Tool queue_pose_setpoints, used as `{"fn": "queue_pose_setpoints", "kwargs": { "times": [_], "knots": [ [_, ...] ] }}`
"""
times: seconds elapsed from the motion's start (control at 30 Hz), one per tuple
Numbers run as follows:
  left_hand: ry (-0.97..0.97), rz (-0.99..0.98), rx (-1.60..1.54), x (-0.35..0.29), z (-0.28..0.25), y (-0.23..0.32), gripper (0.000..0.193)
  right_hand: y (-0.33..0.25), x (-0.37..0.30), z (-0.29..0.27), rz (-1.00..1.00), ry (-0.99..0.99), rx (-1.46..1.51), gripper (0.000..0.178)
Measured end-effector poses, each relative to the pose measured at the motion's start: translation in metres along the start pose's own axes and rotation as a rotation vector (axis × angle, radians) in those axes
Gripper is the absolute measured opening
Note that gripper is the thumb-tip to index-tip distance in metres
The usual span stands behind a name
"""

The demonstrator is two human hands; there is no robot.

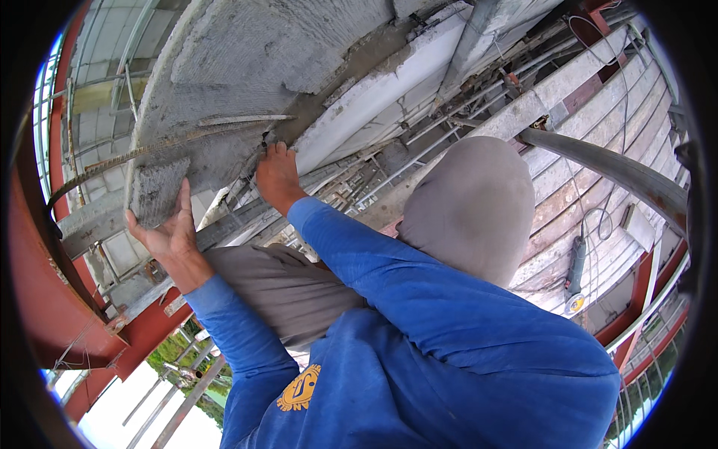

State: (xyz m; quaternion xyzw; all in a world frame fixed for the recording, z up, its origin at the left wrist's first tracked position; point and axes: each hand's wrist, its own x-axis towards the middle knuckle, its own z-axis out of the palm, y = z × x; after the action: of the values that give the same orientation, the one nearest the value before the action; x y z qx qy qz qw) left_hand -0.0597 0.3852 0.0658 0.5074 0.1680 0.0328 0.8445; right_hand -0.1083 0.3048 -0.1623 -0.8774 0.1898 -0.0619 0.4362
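My left hand [168,236] grips the lower corner of a small, rough grey slab piece [158,193], with thumb on one side and fingers on the other. This piece rests against the underside of a large curved concrete panel [239,75]. My right hand [278,176] is closed at the panel's lower edge, by a small dark gap. Its curled fingers hide whatever they may hold. Across the panel, above both hands, runs a bent ribbed steel bar [149,150]. Wet-looking grey mortar [318,105] fills the seam above my right hand.
A red steel beam [60,277] stands at the left. Along the panel's right side runs a pale beam [381,75]. An angle grinder [576,273] with a cord is by the planks [553,217] at right. A metal pipe [613,172] juts in past my knee [471,202].
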Motion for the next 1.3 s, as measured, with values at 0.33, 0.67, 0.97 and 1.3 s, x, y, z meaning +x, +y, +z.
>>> {"fn": "queue_pose_setpoints", "kwargs": {
  "times": [0.33, 0.67, 0.97, 1.3],
  "knots": [
    [-0.024, 0.028, 0.031, -0.002, 0.001, -0.003, 0.073, 0.015, 0.030, 0.024, -0.023, 0.125, -0.092, 0.019],
    [0.011, 0.021, 0.010, -0.003, 0.002, 0.000, 0.072, 0.015, 0.030, 0.018, -0.056, -0.071, -0.329, 0.023],
    [0.011, 0.056, 0.034, -0.006, 0.006, -0.001, 0.072, 0.018, 0.026, 0.023, -0.001, 0.153, -0.071, 0.033],
    [-0.003, 0.054, 0.061, -0.005, 0.008, 0.000, 0.071, 0.033, 0.025, 0.026, -0.128, 0.269, -0.052, 0.042]
  ]
}}
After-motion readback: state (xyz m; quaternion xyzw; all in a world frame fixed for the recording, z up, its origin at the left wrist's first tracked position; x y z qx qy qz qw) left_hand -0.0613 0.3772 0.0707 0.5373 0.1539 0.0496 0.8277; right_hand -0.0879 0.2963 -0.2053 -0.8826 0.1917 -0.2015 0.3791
